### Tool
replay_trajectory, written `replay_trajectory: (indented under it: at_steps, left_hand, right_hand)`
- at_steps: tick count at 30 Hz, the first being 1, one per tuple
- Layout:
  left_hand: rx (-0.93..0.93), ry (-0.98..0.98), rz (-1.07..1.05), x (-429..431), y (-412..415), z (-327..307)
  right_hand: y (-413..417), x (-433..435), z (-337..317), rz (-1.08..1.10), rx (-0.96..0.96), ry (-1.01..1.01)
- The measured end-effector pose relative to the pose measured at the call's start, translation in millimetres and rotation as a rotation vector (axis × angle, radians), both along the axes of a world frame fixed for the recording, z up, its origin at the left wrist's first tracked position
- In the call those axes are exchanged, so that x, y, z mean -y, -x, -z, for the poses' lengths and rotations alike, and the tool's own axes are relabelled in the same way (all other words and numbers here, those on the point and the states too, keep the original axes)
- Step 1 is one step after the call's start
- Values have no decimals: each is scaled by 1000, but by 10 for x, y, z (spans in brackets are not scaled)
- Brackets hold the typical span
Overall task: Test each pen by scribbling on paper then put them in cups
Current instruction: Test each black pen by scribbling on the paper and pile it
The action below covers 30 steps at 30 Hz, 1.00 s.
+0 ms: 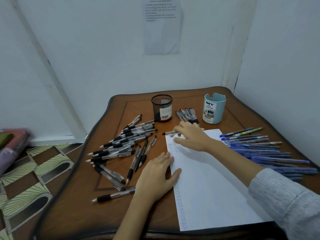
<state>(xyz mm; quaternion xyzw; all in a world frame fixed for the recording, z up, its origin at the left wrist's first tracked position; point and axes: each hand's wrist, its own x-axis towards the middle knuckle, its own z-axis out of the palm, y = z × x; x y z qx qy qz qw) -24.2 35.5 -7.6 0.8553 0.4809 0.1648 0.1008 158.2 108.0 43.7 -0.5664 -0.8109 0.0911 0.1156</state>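
Note:
A white paper sheet (207, 184) lies on the wooden table (72, 213), with a column of scribbles down its left edge. My left hand (155, 175) presses flat on that edge. My right hand (192, 137) reaches across the sheet's top edge, and its fingers and thumb pinch a black pen (167, 133) that lies on the table. A black mesh cup (161, 108) and a light blue cup (213, 110) stand at the back. Both look empty.
A heap of black pens (128, 141) covers the table's left half. A small bunch of black pens (187, 113) lies between the cups. Several blue pens (259, 149) and a green pen (249, 131) lie at the right. Walls close in behind and to the right.

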Motion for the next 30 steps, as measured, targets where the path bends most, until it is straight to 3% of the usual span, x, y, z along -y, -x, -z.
replay_trajectory:
  at_steps: [9, 15, 19, 25, 27, 30]
  left_hand:
    - [-6, 4, -4, 8, -2, -3]
    - [-6, -12, -4, 11, -3, -10]
    - [-9, -4, -3, 11, -5, -14]
    - [-16, 9, -5, 5, -5, -8]
    - [-22, 8, -5, 4, -2, -8]
    - [-18, 8, 9, 3, -2, -24]
  right_hand:
    - [-5, 234, 57, 186, -139, -273]
    - [-20, 334, 35, 41, -285, -169]
    - [-16, 323, 28, 100, -493, -145]
    - [19, 333, 38, 93, -370, -203]
    - [48, 334, 59, 75, -455, -236]
    - [85, 368, 10, 160, -926, -86]
